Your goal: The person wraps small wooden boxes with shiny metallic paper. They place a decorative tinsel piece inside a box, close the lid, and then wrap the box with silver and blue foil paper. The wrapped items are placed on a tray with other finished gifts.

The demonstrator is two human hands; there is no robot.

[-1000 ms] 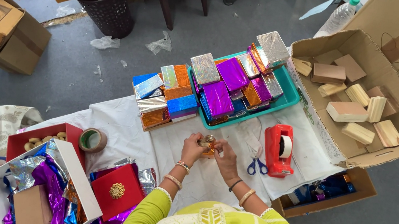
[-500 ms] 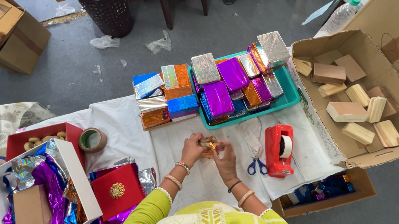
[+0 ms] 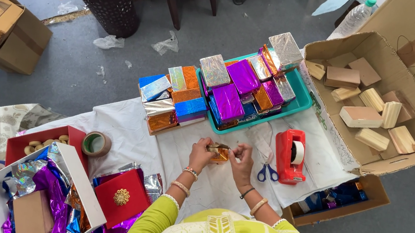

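Note:
My left hand (image 3: 201, 156) and my right hand (image 3: 241, 160) meet over a small block wrapped in orange-gold foil (image 3: 219, 155) on the white-covered table (image 3: 126, 127). Both hands pinch the foil at the block's top edge. A red tape dispenser (image 3: 289, 155) stands just right of my right hand, with blue-handled scissors (image 3: 266, 171) beside it. Beyond the hands sits a teal tray (image 3: 301, 103) stacked with foil-wrapped blocks in purple, silver and orange. More wrapped blocks (image 3: 172, 99) are piled left of the tray.
A large cardboard box of bare wooden blocks (image 3: 373, 114) stands at the right. A brown tape roll (image 3: 96, 144), a red box with a gold ornament (image 3: 121, 196) and a white box of crumpled foil sheets (image 3: 43, 186) lie at the left. Cartons and a black bin (image 3: 109, 10) stand on the floor.
None of the objects has moved. My hands stay on the foil-wrapped block, with only slight finger movement.

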